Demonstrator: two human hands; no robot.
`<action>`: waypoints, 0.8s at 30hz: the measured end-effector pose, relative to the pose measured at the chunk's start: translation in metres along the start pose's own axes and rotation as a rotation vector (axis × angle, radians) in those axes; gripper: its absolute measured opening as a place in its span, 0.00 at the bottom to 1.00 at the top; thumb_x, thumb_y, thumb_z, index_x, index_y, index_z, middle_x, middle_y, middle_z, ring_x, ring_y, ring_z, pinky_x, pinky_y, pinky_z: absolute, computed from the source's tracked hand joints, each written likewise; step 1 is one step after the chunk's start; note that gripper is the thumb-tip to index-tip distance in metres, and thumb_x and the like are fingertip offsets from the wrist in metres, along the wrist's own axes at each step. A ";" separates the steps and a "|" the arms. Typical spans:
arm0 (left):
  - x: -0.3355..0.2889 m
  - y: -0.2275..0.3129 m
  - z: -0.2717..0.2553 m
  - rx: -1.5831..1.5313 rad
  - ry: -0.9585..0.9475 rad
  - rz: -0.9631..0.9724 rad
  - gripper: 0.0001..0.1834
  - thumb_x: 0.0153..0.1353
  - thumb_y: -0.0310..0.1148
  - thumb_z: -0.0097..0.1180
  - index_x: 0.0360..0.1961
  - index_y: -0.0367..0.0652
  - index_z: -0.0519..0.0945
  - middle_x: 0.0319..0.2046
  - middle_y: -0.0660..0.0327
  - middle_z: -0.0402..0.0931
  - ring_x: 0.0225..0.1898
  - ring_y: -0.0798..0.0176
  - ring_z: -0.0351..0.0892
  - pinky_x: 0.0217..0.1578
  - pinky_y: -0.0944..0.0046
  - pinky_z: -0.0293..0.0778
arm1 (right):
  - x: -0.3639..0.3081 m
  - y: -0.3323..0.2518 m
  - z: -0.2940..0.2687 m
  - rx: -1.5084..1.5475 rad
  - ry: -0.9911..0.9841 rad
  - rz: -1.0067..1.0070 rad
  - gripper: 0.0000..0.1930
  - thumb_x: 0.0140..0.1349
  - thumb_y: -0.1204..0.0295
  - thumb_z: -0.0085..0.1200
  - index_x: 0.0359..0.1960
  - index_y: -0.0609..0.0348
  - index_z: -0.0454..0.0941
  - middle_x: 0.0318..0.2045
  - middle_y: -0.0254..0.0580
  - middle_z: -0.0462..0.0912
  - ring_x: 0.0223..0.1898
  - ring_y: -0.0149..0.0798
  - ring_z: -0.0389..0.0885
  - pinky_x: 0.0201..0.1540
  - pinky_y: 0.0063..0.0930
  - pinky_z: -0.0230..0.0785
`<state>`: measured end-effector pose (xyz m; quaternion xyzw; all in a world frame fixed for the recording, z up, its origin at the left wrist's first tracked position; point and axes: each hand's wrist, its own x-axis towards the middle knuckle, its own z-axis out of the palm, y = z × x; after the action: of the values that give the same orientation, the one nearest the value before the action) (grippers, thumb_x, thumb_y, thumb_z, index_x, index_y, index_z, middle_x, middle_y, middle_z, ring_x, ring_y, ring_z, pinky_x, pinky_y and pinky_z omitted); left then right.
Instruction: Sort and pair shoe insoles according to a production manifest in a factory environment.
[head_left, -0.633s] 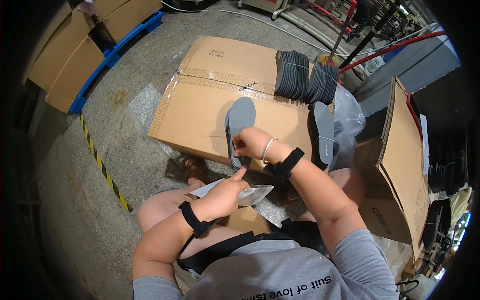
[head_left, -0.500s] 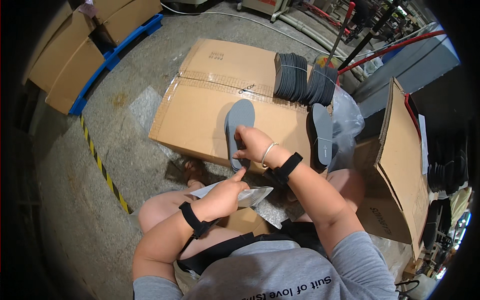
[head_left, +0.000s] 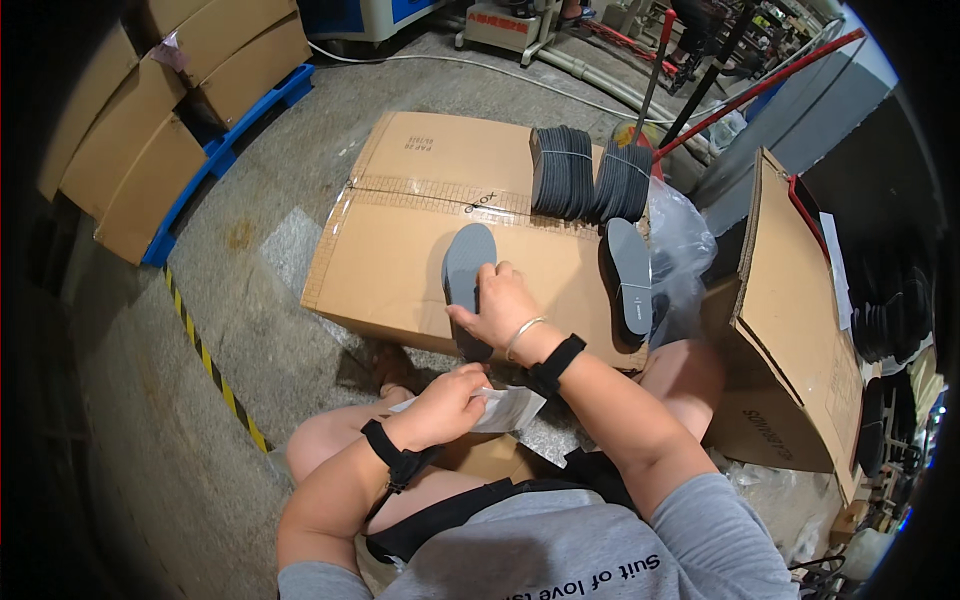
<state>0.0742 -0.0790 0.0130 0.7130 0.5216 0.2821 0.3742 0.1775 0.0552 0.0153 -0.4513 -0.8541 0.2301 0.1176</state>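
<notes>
Grey insoles (head_left: 469,250) lie on the large cardboard box (head_left: 390,240), toe end away from me and heel end over the near edge. My right hand (head_left: 507,312) is closed around their middle, thumb on the left side and fingers on the right. Just below the heel end, my left hand (head_left: 445,402) pinches a thin whitish, see-through plastic bag (head_left: 510,408) above my lap. Farther right on the box rest more insoles (head_left: 630,275) with a thin band around them. Behind those stand two banded stacks of dark insoles (head_left: 563,172).
An open carton (head_left: 790,330) stands at my right, with clear plastic (head_left: 680,235) between it and the box. Cartons on a blue pallet (head_left: 225,150) are at the far left. Yellow-black tape (head_left: 215,360) runs along the floor. A red-handled bar (head_left: 760,95) slants behind the stacks.
My right hand has shifted its grip, its fingers now wrapping the insoles' sides. The left index finger, stretched toward the heel before, is now curled at the bag. The whole view has shifted slightly.
</notes>
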 end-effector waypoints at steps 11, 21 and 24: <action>0.000 -0.025 0.005 -0.426 -0.174 -0.365 0.07 0.57 0.28 0.50 0.36 0.38 0.71 0.33 0.62 0.74 0.34 0.69 0.70 0.36 0.68 0.67 | -0.002 -0.002 -0.010 0.081 0.018 0.109 0.25 0.44 0.66 0.58 0.39 0.71 0.65 0.38 0.64 0.67 0.41 0.61 0.70 0.45 0.42 0.68; 0.008 -0.027 -0.004 -1.170 -0.144 -0.661 0.15 0.58 0.22 0.44 0.48 0.33 0.70 0.42 0.55 0.75 0.45 0.62 0.75 0.48 0.63 0.69 | -0.073 0.048 -0.026 0.380 -0.024 -0.237 0.12 0.50 0.67 0.59 0.35 0.58 0.77 0.34 0.47 0.76 0.40 0.48 0.72 0.45 0.36 0.65; 0.008 -0.026 -0.006 -1.218 -0.125 -0.671 0.16 0.59 0.24 0.44 0.48 0.31 0.70 0.43 0.53 0.75 0.45 0.59 0.76 0.49 0.60 0.70 | -0.091 0.030 -0.009 0.436 -0.038 -0.251 0.11 0.50 0.69 0.58 0.34 0.59 0.78 0.33 0.48 0.76 0.40 0.49 0.72 0.46 0.35 0.64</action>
<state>0.0584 -0.0651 -0.0051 0.1915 0.4402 0.3518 0.8036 0.2541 -0.0028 0.0084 -0.3012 -0.8358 0.4008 0.2238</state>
